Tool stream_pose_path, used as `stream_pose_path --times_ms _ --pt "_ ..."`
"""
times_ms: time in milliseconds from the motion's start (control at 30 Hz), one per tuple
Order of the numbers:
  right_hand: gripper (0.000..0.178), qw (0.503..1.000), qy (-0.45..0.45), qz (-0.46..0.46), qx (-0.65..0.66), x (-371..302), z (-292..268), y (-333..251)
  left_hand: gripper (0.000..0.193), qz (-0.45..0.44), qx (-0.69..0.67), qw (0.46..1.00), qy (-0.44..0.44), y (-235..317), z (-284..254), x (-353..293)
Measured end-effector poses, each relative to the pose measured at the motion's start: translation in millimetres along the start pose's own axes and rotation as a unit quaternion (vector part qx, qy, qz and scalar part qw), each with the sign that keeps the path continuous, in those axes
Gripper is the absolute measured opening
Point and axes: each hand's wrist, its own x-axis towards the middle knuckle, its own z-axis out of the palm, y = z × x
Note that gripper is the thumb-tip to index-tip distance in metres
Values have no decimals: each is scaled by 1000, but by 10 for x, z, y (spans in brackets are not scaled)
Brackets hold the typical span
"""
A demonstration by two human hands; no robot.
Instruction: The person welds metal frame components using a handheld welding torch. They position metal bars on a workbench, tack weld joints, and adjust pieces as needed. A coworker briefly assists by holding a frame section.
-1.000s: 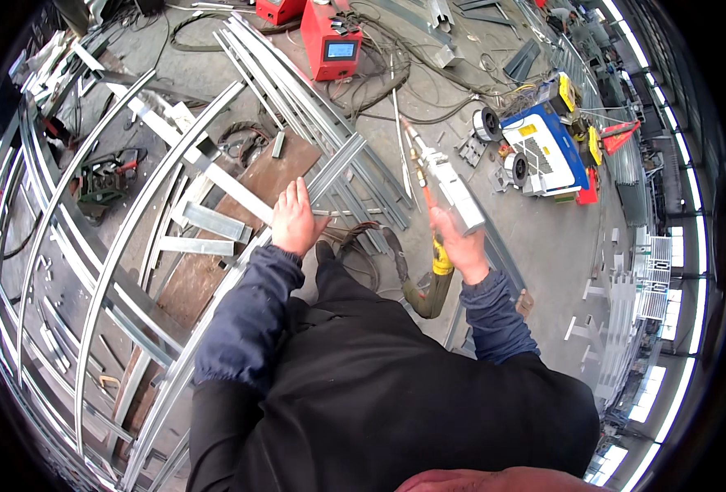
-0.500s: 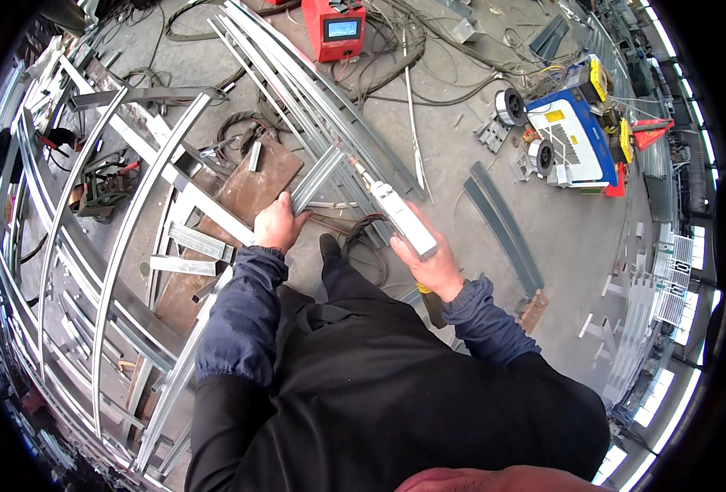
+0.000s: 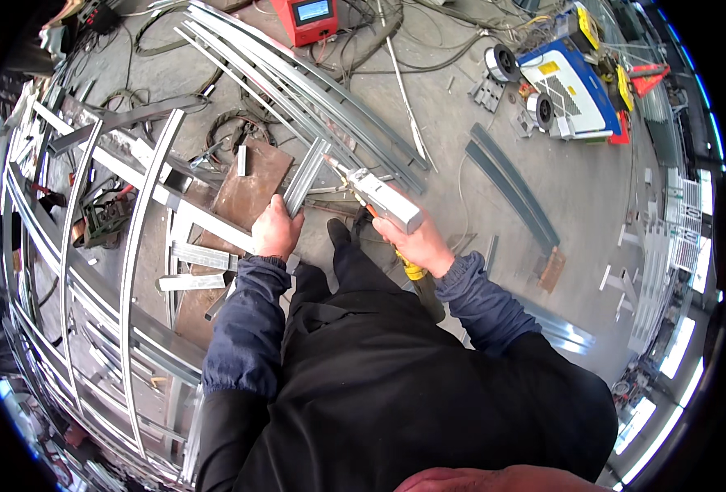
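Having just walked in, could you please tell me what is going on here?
A person stands among metal parts with both hands occupied. The left hand holds the near end of a short metal channel, while the right hand grips a white handheld tool. The tool's tip is close to the channel's far end; whether they touch is too small to tell. Farther off stands a red machine with a lit screen.
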Motion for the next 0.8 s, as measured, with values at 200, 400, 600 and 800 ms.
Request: stream_pose_path --times_ms 200,400,600,800 --pt "45 996 2 77 48 2 119 -98 48 26 14 999 22 -65 67 14" --pt "37 994 40 76 69 -16 260 -65 49 28 24 999 22 -67 78 15" --pt "44 999 36 29 12 -2 301 -73 51 27 21 999 25 -34 68 -15" --pt "41 998 55 -34 16 20 343 -3 53 20 32 999 17 -14 65 8"
